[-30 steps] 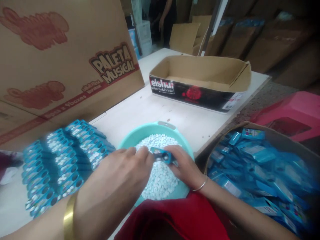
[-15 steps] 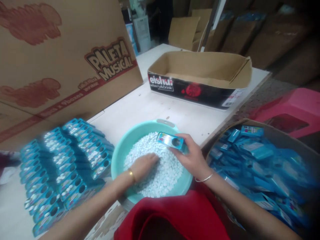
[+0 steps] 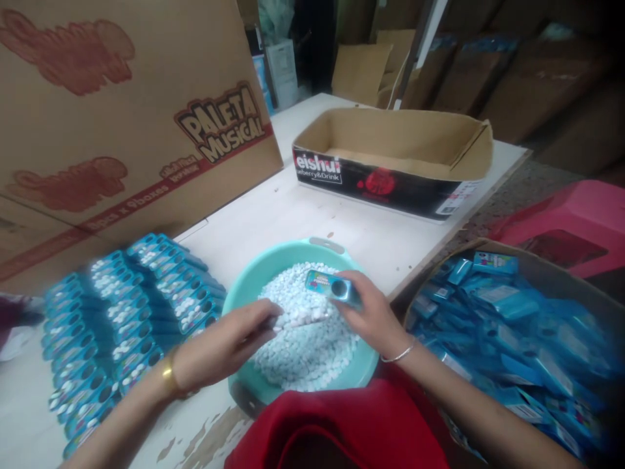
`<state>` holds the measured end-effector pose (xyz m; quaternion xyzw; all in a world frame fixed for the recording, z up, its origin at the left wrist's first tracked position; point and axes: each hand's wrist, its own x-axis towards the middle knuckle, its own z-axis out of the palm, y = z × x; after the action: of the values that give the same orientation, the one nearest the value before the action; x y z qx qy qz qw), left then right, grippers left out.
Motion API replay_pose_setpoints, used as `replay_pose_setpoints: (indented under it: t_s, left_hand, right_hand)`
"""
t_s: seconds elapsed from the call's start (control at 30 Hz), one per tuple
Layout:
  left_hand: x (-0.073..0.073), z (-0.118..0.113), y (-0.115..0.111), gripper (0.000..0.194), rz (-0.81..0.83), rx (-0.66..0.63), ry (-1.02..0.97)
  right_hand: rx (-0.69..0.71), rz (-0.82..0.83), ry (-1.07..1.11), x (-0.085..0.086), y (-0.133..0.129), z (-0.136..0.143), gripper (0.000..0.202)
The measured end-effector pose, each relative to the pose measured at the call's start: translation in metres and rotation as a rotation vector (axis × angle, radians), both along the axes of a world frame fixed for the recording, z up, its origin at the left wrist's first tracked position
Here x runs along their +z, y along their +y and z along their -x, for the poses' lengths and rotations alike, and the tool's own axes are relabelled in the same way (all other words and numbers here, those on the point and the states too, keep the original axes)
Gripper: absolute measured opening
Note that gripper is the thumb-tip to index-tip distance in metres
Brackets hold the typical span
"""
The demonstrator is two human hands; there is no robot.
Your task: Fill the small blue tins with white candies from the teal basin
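My right hand [image 3: 374, 312] grips a small shiny blue box [image 3: 322, 284] with a colourful label and a dark round hole at its near end. The box is tilted above a turquoise basin [image 3: 241, 286] filled with small white pellets [image 3: 307, 361]. At the basin's left side, my left hand [image 3: 234, 339] is closed on a thin, scoop-like piece [image 3: 312, 319] with white pellets on it, just below the box. Its handle is hidden by my fingers, and blur hides its exact shape.
Rows of blue boxes [image 3: 131, 312] stand at left, many with white pellets on top. Behind them rises a large printed carton [image 3: 146, 130]. An open low carton [image 3: 375, 185] sits at the table's back. Right of the table, a carton holds many blue boxes [image 3: 508, 326], near a pink stool [image 3: 576, 215].
My left hand has lifted out of the pellets and drawn back left, with the scoop-like piece now showing. My right hand still holds the blue box in nearly the same place.
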<state>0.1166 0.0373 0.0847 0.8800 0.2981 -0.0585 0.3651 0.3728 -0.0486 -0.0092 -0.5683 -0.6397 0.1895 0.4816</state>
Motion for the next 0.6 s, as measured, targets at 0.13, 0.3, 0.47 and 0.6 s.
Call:
replay_pose_setpoints:
  t_s: [0.13, 0.3, 0.47, 0.6]
  left_hand:
    - [0.036, -0.01, 0.004, 0.024, -0.159, -0.029, 0.12]
    - [0.054, -0.041, -0.002, 0.024, -0.351, -0.111, 0.343]
    - [0.069, -0.073, -0.025, 0.024, -0.511, -0.158, 0.403]
    - [0.083, -0.066, -0.022, 0.03, -0.56, -0.177, 0.505]
  right_hand:
    - [0.088, -0.083, -0.12, -0.003, -0.001, 0.007, 0.048]
    - [0.097, -0.111, -0.161, -0.006, -0.003, 0.015, 0.051]
    - [0.101, -0.113, -0.142, -0.007, -0.003, 0.017, 0.049]
    - [0.092, -0.108, -0.111, -0.008, -0.004, 0.013, 0.046]
